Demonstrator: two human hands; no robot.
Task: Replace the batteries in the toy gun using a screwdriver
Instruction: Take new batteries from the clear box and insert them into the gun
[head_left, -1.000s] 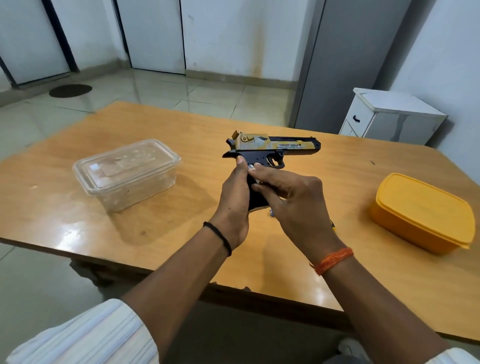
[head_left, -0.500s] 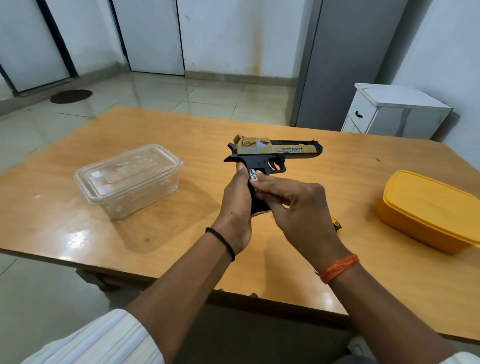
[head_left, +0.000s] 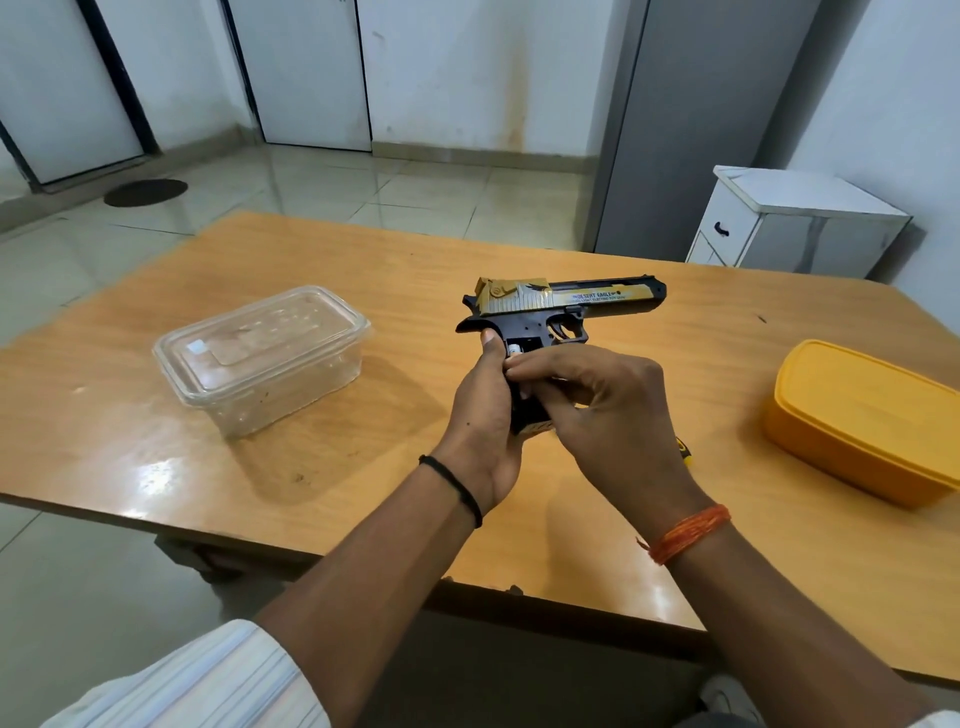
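Toy gun (head_left: 550, 317) held above the wooden table (head_left: 363, 270), barrel pointing right, grip downward. Left hand (head_left: 480, 415) wraps the grip from behind, fingers curled round it, thumb tip up near the top of the grip. Battery compartment in the grip side looks open; a white battery (head_left: 514, 349) end shows there. Right hand (head_left: 597, 405) works at the opening, index finger and thumb drawn together on the grip side; whether they pinch a battery or only press on it cannot be told. Screwdriver (head_left: 684, 451): only a yellow-black tip visible on the table just behind the right wrist. Clear lidded box (head_left: 260, 358) to the left, yellow lidded box (head_left: 862, 421) to the right, both well apart from the hands. Risks, as judged: battery seated skewed or reversed, since the fingers cover the contacts; cell popping out and dropping to the table if finger pressure slips; cover and screw not in sight, easy to misplace.
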